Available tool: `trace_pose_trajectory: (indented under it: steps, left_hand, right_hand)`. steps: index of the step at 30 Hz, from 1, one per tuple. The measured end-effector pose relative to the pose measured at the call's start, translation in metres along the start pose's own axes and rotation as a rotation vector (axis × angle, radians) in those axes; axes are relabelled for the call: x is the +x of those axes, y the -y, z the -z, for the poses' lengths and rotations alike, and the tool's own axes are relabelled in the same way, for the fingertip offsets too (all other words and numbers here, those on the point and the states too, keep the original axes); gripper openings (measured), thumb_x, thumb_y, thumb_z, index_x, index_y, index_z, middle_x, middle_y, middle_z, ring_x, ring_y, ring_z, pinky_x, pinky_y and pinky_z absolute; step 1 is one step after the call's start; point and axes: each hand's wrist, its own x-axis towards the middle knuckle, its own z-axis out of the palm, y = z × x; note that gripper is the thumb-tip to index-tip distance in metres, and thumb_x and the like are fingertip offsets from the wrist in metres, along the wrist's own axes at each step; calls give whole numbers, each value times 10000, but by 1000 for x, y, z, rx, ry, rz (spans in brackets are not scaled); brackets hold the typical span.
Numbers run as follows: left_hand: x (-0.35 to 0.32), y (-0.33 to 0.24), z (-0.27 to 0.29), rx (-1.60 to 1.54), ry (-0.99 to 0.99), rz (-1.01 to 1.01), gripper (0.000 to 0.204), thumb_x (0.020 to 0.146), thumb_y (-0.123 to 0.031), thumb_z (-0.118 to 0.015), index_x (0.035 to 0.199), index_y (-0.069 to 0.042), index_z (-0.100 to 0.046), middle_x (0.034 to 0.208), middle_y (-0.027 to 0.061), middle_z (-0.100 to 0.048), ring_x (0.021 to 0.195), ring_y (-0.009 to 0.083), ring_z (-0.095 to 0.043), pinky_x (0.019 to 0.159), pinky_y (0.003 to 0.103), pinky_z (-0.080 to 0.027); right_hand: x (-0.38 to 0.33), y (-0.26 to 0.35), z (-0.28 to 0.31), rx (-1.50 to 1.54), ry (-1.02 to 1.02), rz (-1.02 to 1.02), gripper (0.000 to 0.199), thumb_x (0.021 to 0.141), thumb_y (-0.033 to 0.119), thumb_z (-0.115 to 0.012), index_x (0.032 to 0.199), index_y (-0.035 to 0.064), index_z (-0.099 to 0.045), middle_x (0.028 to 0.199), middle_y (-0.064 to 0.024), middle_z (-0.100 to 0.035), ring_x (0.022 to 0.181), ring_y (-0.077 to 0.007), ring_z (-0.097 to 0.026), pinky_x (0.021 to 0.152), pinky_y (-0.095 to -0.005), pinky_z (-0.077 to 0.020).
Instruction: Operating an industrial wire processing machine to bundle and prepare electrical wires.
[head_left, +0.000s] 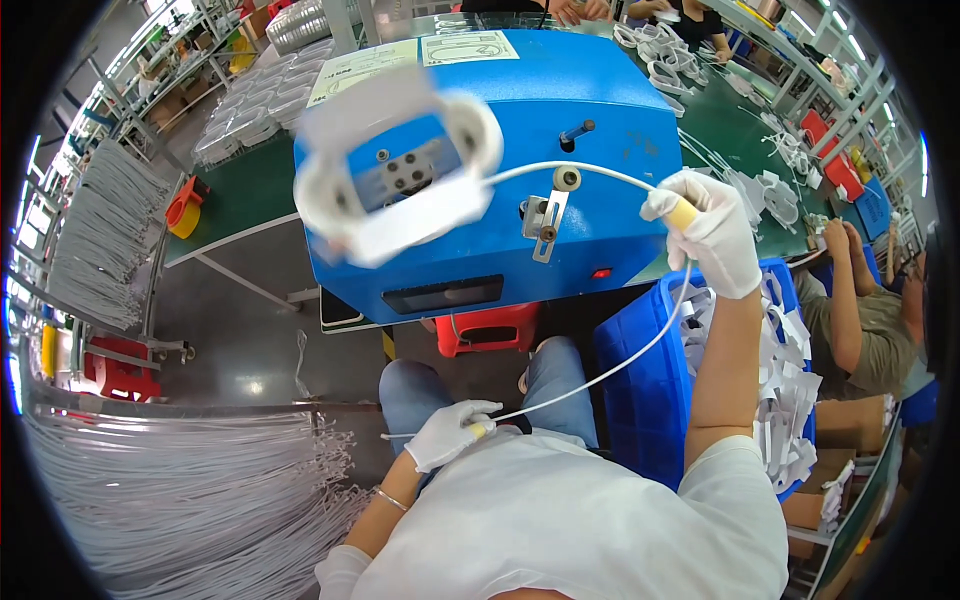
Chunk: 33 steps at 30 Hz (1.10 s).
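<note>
A thin white cable runs in a loose curve between my two gloved hands. My right hand, raised at the right front of the blue machine, is closed on the cable. From there it arches left to a white looped bundle with flat white strips, smeared by motion before the machine's face; its exact kind cannot be made out. My left hand, low by my lap, is closed around the cable near its other end, which sticks out to the left. Yellow bands cover fingers on both gloves.
A blue bin with white paper strips stands right of my legs. Bunches of white cables lie at lower left, more hang on a rack. A red stool is under the machine. Other people sit at the right and far side.
</note>
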Motion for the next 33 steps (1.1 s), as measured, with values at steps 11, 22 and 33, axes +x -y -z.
trace_pose_trajectory:
  steps: [11,22,33]
  left_hand:
    - [15,-44,2,80,122,-9,336,863,-100,-563,1194,-41,-582,1042,86,-635,924,152,-594,864,271,-450]
    - [-67,-230,95,468,-54,-627,210,784,-41,-673,991,-8,-671,885,95,-681,810,159,-643,749,287,-506]
    - [10,-338,180,1075,-334,-934,187,768,-39,-618,905,-85,-736,887,82,-694,765,152,-617,729,247,-499]
  right_hand:
    - [2,-2,-15,69,-36,69,210,856,209,-648,791,14,-608,652,-38,-600,387,-51,-490,364,-172,-351]
    - [54,20,-40,-553,-117,773,48,799,18,-663,826,-3,-630,709,-70,-605,636,-117,-585,592,-228,-466]
    - [174,73,-87,-704,80,1204,177,801,116,-670,976,88,-666,934,-64,-660,859,-200,-634,803,-257,-511]
